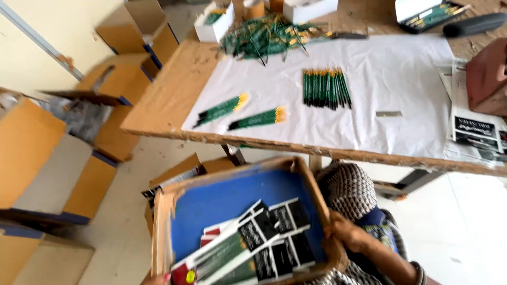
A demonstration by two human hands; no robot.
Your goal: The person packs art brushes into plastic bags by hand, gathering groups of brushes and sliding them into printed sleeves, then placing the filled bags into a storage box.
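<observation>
I hold a shallow cardboard box (pixel 174 211) with a blue inside, tilted in front of me below the table edge. My right hand (pixel 346 233) grips its right rim. Only the fingertips of my left hand (pixel 157 278) show, at the box's lower left corner. Several flat black, white and green cartons (pixel 253 243) lie heaped in the box's near corner. My knee in checked cloth (pixel 348 187) is just behind the right hand.
A wooden table (pixel 163 105) covered by a white sheet (pixel 401 79) carries a row of green pencils (pixel 326 88), two small bundles (pixel 222 109), a loose pile (pixel 264 37) and white boxes (pixel 214 24). Open cardboard cartons (pixel 47 158) crowd the floor at left.
</observation>
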